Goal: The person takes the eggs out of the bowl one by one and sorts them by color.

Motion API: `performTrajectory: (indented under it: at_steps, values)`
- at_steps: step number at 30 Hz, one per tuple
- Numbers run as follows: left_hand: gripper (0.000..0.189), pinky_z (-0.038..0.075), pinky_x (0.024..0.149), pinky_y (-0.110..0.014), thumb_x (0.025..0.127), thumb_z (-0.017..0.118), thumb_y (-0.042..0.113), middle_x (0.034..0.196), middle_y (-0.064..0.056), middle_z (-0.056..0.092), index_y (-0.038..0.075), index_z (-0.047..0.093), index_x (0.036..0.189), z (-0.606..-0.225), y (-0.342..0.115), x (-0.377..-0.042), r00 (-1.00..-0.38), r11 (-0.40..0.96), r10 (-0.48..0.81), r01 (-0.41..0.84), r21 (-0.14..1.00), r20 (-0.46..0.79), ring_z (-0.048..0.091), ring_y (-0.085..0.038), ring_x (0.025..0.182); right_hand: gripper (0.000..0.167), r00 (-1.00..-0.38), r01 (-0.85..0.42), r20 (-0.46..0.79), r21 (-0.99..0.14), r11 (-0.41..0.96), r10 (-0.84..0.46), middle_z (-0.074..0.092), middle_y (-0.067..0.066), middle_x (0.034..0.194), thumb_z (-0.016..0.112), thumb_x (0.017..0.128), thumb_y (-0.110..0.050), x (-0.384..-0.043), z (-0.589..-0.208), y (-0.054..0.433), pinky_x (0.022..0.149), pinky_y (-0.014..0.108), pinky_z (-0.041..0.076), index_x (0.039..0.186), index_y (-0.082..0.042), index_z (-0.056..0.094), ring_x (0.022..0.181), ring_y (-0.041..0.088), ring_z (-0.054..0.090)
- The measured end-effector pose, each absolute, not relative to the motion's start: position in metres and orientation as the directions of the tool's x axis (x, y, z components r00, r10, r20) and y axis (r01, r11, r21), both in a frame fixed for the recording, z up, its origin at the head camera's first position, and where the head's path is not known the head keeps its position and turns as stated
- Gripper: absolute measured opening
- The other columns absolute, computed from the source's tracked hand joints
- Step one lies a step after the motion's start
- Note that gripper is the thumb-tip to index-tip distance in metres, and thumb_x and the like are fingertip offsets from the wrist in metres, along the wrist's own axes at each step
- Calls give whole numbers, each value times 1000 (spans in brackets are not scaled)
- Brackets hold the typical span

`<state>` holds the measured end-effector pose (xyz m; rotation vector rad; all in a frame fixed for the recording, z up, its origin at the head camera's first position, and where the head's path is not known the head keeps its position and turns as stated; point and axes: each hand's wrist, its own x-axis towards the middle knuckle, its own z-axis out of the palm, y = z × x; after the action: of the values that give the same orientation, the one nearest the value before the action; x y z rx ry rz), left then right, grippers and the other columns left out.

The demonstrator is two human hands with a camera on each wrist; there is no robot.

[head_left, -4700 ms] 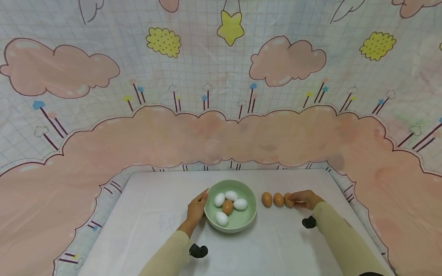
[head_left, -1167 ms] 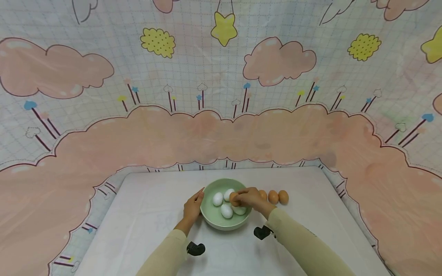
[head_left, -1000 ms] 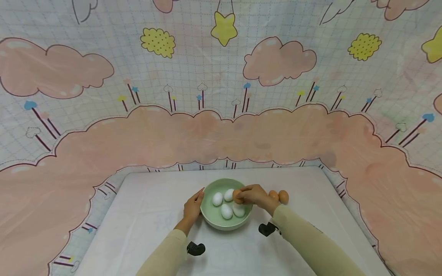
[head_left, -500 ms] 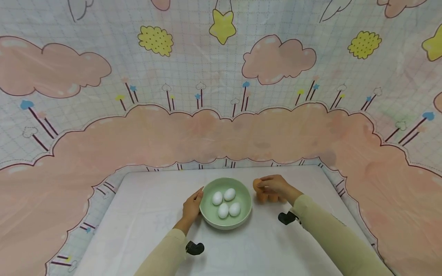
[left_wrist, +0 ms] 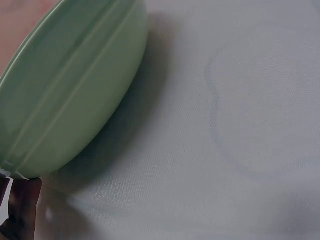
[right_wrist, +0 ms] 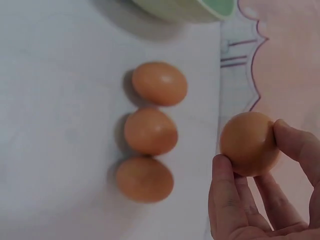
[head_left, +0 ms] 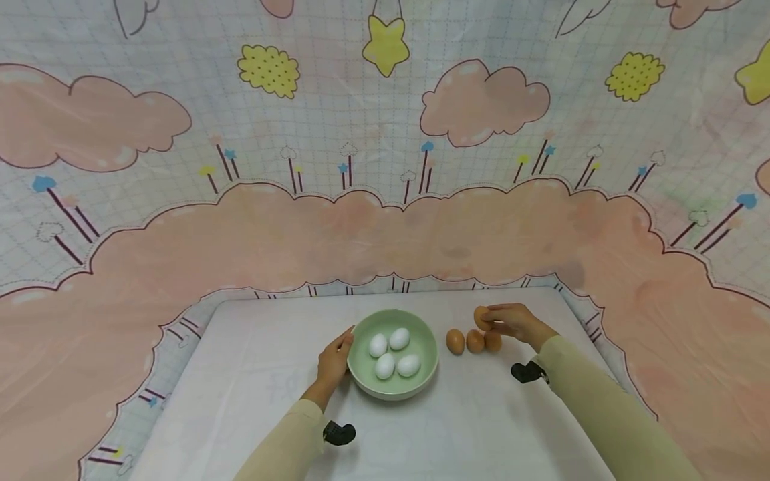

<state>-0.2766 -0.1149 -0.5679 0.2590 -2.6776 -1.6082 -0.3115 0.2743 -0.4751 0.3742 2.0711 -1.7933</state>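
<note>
My right hand (head_left: 516, 323) pinches a brown egg (right_wrist: 250, 142) between thumb and fingers, raised beyond the right end of a row of eggs. Three brown eggs (right_wrist: 151, 131) lie in that row on the white table; the right one (head_left: 493, 342) is close under my hand. To their left stands a green bowl (head_left: 392, 394) with several white eggs (head_left: 400, 339) inside. My left hand (head_left: 333, 361) grips the bowl's left side at the rim. In the left wrist view, fingers (left_wrist: 24, 205) show against the bowl's outer wall.
The white table (head_left: 252, 374) ends at the back against a patterned cloth (head_left: 385, 234) with pink clouds. Black wrist cameras sit under both sleeves, the left one (head_left: 339, 433) low near the table and the right one (head_left: 527, 372) in front of the eggs.
My right hand has taken the brown egg out of the bowl and carried it right, past the row. The white eggs in the bowl have shifted slightly; my left hand has stayed at the rim.
</note>
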Motion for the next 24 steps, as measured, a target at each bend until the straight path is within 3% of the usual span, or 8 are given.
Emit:
performTrajectory:
  at_steps: [3,11,19,24]
  values:
    - [46,40,107,-56,105,43,44,143,-14,53,19,56,141,-567,-115,-277,-986,460,-146,-137,877,-78,49,-39,132,62,-883,463,-469,-876,136,-19,61,13,113,64,94,-3,-309,-479,286,96,34,54,144,17,33,85,11,66]
    - [45,34,111,-59,104,44,45,144,-13,53,21,57,140,-570,-115,-278,-985,468,-157,-139,873,-73,43,-41,136,62,-874,485,-485,-869,102,26,57,16,120,62,95,-2,-303,-498,318,84,27,57,144,18,31,83,10,63]
    - [43,34,111,-57,104,46,42,142,-12,55,20,58,139,-571,-115,-279,-985,454,-164,-123,882,-53,45,-40,136,66,-872,489,-488,-867,101,35,40,33,140,65,92,-1,-302,-519,337,77,22,56,142,21,29,80,8,62]
    - [45,34,111,-57,103,46,45,141,-13,55,20,59,138,-574,-116,-280,-983,459,-176,-130,879,-53,45,-41,135,63,-869,493,-493,-860,133,33,30,36,147,66,92,-2,-299,-529,341,83,24,55,140,21,33,97,16,58]
